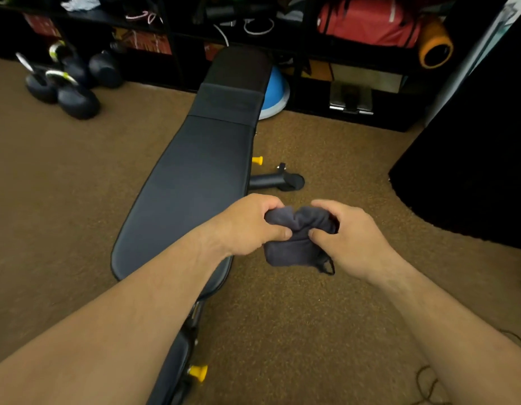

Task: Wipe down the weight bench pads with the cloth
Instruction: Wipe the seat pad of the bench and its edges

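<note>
Right now, hands: both up front and closed on one dark grey cloth, held in the air between them; neither is flat on anything
Left hand: fingers curled over the cloth's upper left corner, thumb pinching it from below; the forearm crosses over the near end of the long pad
Right hand: fingers wrapped around the cloth's right side, thumb pressing the bunched top edge; a thin dark loop dangles from the cloth under this hand
Cloth: crumpled along the top, hanging folded below; it sits just beside the right edge of the bench, over the carpet, not touching the pads
Weight bench: black and lying flat, running away from the viewer; long back pad nearest the middle, a shorter pad section beyond it; yellow knobs show at its right side
Floor left: black kettlebells clustered well apart from the bench
Back wall: dark shelving with a red bag and an orange roller; a blue dome peeks out beside the far pad
</note>
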Demonstrator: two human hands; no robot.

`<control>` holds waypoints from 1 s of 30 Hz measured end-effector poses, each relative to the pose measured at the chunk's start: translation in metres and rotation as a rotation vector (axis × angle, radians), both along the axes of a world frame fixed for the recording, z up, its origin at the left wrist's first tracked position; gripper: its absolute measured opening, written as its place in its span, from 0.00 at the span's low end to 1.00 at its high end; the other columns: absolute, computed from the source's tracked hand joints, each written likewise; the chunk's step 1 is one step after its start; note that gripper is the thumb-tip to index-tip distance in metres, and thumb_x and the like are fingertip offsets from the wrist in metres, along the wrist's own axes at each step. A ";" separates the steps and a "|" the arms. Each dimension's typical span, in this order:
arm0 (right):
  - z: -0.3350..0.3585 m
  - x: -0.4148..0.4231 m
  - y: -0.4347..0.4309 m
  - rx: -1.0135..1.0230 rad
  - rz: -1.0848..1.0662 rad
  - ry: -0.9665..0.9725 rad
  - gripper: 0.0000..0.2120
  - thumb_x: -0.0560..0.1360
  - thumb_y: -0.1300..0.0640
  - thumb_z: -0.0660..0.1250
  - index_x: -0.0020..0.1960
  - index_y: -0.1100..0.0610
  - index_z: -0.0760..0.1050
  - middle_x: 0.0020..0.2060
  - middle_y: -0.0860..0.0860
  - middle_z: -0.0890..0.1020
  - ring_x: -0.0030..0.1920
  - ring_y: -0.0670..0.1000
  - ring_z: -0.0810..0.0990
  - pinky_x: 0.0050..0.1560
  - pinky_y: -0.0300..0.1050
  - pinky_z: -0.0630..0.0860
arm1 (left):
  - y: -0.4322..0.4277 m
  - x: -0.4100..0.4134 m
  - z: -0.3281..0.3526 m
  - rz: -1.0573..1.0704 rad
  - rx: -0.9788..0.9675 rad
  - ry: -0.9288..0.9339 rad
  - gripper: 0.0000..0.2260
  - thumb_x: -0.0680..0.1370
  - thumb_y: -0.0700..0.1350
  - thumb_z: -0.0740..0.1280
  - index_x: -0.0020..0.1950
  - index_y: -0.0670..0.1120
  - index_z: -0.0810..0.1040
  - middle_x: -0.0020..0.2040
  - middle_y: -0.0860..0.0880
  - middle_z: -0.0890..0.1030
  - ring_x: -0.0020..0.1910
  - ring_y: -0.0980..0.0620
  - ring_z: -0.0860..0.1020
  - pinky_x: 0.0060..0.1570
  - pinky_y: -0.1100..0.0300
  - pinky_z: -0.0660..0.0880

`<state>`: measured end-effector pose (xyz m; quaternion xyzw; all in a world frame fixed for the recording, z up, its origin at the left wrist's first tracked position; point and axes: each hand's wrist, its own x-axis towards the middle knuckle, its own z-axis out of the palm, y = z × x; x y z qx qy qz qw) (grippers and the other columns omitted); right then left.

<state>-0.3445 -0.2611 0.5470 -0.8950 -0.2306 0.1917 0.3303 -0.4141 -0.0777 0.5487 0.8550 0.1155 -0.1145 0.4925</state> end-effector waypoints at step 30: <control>-0.280 0.341 0.102 -0.111 0.103 -0.051 0.10 0.73 0.63 0.65 0.51 0.53 0.80 0.43 0.47 0.74 0.45 0.50 0.75 0.45 0.43 0.71 | 0.059 0.335 -0.266 -0.014 0.667 0.129 0.14 0.78 0.43 0.65 0.64 0.47 0.74 0.60 0.47 0.74 0.59 0.46 0.75 0.56 0.53 0.72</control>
